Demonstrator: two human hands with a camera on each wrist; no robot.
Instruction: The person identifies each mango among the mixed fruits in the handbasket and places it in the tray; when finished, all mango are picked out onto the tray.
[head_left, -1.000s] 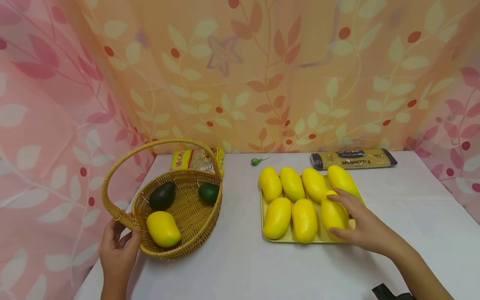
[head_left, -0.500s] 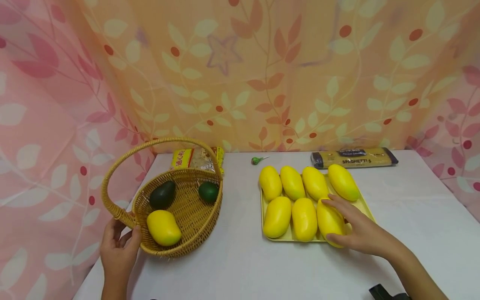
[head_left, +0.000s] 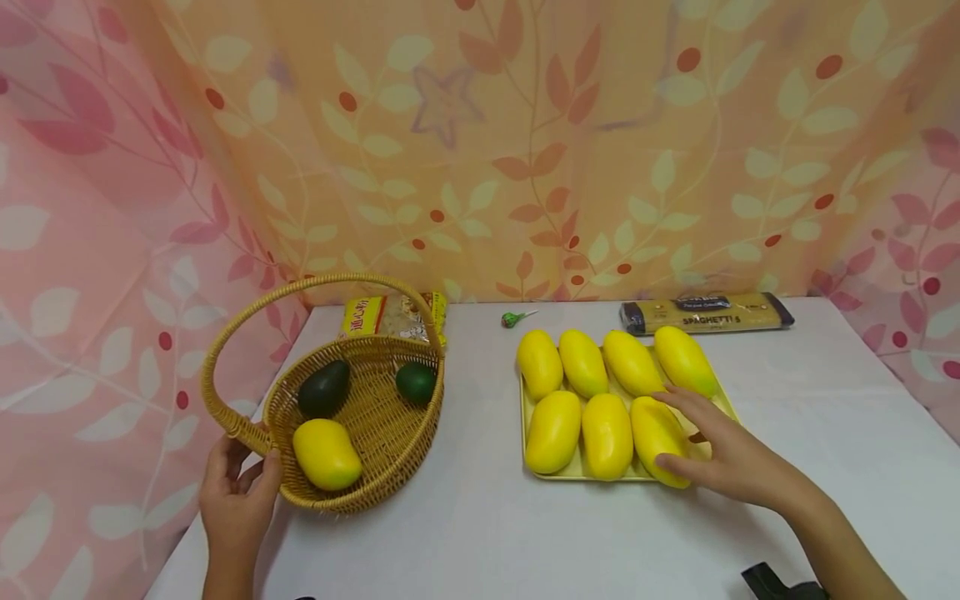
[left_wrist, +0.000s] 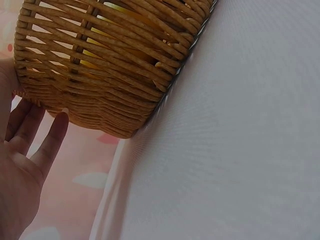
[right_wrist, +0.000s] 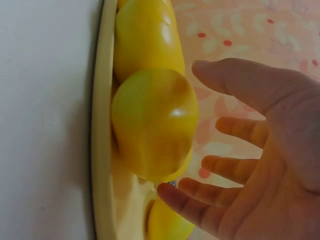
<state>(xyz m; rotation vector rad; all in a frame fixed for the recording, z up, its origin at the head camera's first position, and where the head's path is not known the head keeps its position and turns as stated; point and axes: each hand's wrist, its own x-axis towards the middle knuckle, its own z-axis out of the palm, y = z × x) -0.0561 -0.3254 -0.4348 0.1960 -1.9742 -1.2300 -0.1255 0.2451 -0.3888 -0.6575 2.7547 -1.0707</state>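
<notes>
On the left, my left hand (head_left: 238,500) holds the wicker basket (head_left: 408,471) at its rim by the foot of the handle. Two dark green avocados (head_left: 325,389) and a yellow mango (head_left: 327,455) lie inside the basket. Over on the right, a pale yellow tray (head_left: 723,402) bears several mangoes in two rows. The mango at the right end of the front row (head_left: 658,440) lies tilted, beside my right hand (head_left: 738,458). The right wrist view shows that hand's fingers (right_wrist: 230,169) spread and straight, with a gap between the thumb and this mango (right_wrist: 155,122).
Behind the basket lies a yellow bag of pasta (head_left: 393,315). A green-wrapped lollipop (head_left: 513,319) lies at the table's back, and a spaghetti packet (head_left: 707,314) is behind the tray. A black object (head_left: 780,583) shows at the bottom edge. Patterned curtains (head_left: 480,150) enclose the white table (head_left: 480,533).
The front-right mango has shifted left and toward the front of the tray, lining up with the front row. My right hand has since loosened from it. The left hand stays on the basket.
</notes>
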